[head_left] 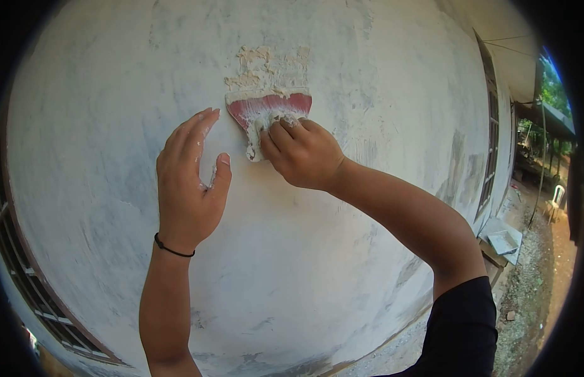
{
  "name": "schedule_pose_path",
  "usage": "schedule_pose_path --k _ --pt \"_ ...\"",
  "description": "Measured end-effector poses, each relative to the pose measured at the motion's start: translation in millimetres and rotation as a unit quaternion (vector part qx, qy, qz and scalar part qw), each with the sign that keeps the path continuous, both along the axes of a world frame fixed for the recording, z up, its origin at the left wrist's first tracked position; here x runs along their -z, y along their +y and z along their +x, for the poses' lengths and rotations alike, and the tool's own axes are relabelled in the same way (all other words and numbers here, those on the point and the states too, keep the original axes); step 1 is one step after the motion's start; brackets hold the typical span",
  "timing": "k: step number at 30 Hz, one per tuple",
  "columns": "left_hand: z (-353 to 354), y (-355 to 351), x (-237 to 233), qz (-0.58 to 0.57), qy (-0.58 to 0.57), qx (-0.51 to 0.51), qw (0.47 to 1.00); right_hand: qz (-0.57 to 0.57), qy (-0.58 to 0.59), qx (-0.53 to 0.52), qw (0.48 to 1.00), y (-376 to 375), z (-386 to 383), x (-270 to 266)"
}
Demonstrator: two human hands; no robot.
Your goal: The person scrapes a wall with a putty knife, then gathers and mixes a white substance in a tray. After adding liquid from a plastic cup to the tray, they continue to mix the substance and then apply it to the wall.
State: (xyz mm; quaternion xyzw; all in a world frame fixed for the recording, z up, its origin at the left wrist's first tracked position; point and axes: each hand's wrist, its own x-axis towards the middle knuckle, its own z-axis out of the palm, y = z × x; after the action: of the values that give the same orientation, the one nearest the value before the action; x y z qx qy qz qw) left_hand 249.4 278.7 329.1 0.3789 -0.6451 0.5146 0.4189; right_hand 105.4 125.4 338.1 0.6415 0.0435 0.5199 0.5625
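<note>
A wide putty knife (246, 108) with a red, putty-smeared blade lies against the wall (273, 251). My right hand (304, 151) is closed around its white-coated handle. Along and above the blade's upper edge, a rough patch of cream putty (261, 66) clings to the wall in ragged ridges. To the left of the tool, my left hand (191, 169) is raised with fingers stretched upward and thumb apart, holding nothing. White putty specks its fingers and thumb, and a thin black band circles that wrist.
Barred windows stand at the far left (34, 276) and on the right (488, 125). Below the right one, a pale board (503, 240) rests on a low wooden support. Farther right are a gravel strip (524, 308), a thin pole (544, 163) and a white chair (557, 196).
</note>
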Motion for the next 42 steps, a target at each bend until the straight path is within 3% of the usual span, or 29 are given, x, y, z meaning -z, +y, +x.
schedule_pose_path --k 6,11,14,17,25,28,29,31,35,36,40,42 --pt "-3 7 4 0.036 0.076 0.055 0.995 0.01 0.096 0.006 0.995 17 -28 22" --pt "1 17 5 0.03 0.064 0.057 0.996 0.063 0.105 -0.009 0.992 39 -54 2" --pt "-3 23 8 0.052 0.063 0.067 0.994 0.22 0.168 0.006 0.961 37 -62 -39" --pt "-8 27 6 0.086 0.07 0.065 0.992 0.397 0.135 0.101 0.902 51 -52 -87" --pt "-4 19 7 0.057 0.045 0.057 0.996 0.346 0.121 0.135 0.921 38 -16 -143" --pt "-4 21 6 0.045 0.03 0.039 0.998 0.196 0.039 0.071 0.977 16 -13 -159" --pt "-5 24 5 0.064 0.046 0.035 0.996 0.195 0.039 0.07 0.977 21 -15 -167" --pt "-6 26 5 0.084 0.063 0.032 0.994 0.262 0.062 0.176 0.947 41 -22 -183" --pt "-9 24 3 0.078 0.068 0.047 0.994 0.198 0.032 0.027 0.979 39 -37 -186" --pt "-9 24 3 0.077 0.07 0.059 0.993 0.262 0.035 0.065 0.962 59 -44 -178" --pt "-7 24 4 0.073 0.062 0.057 0.994 0.281 0.03 0.043 0.958 69 -54 -162" --pt "-5 24 4 0.075 0.08 0.078 0.991 0.101 0.02 -0.013 0.995 53 -49 -155"
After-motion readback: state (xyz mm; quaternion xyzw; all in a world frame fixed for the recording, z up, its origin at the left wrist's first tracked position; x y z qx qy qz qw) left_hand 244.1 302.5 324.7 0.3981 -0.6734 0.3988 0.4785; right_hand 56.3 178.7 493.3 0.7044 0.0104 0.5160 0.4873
